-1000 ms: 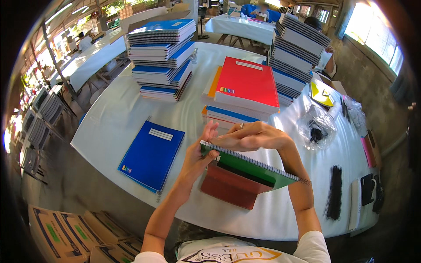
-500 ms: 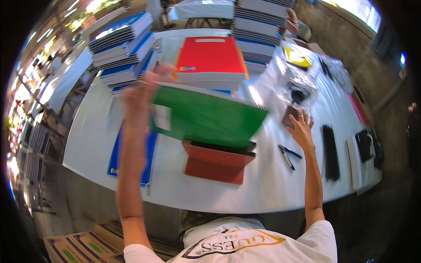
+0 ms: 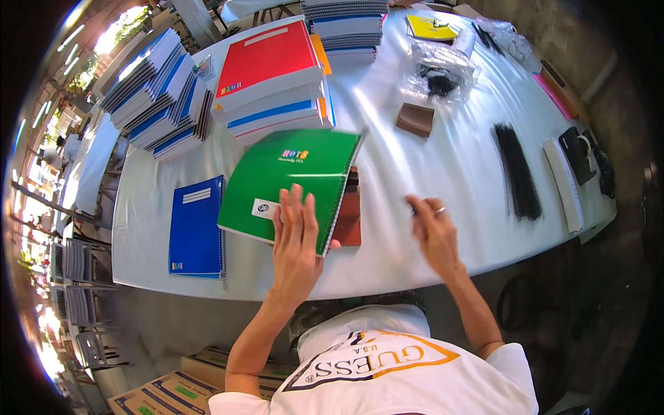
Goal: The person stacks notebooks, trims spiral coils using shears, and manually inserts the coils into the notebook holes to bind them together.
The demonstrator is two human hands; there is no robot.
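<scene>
My left hand (image 3: 296, 238) grips a green spiral notebook (image 3: 304, 176) near its lower corner, fingers flat over the cover and thumb at the coil edge. The notebook is tilted, its wire coil (image 3: 346, 190) on the right side. Behind it, partly hidden, stands a reddish-brown stand (image 3: 351, 221). To the right, my right hand (image 3: 436, 235) is closed over the table around pliers, mostly hidden, with only a small dark part (image 3: 413, 209) showing at the fingertips. Left of the green notebook lies a blue spiral notebook (image 3: 197, 225).
Red-topped notebooks (image 3: 270, 59) are stacked behind, between piles of blue-edged notebooks (image 3: 155, 97) and more notebooks (image 3: 346, 28). A brown block (image 3: 415, 120), clear plastic wrapping (image 3: 443, 66), black coils (image 3: 517, 173) and a yellow notebook (image 3: 430, 28) lie to the right.
The green notebook has turned upright, coil now on the right, and come nearer. My right hand left the brown block and moved nearer; the pliers no longer lie on the table.
</scene>
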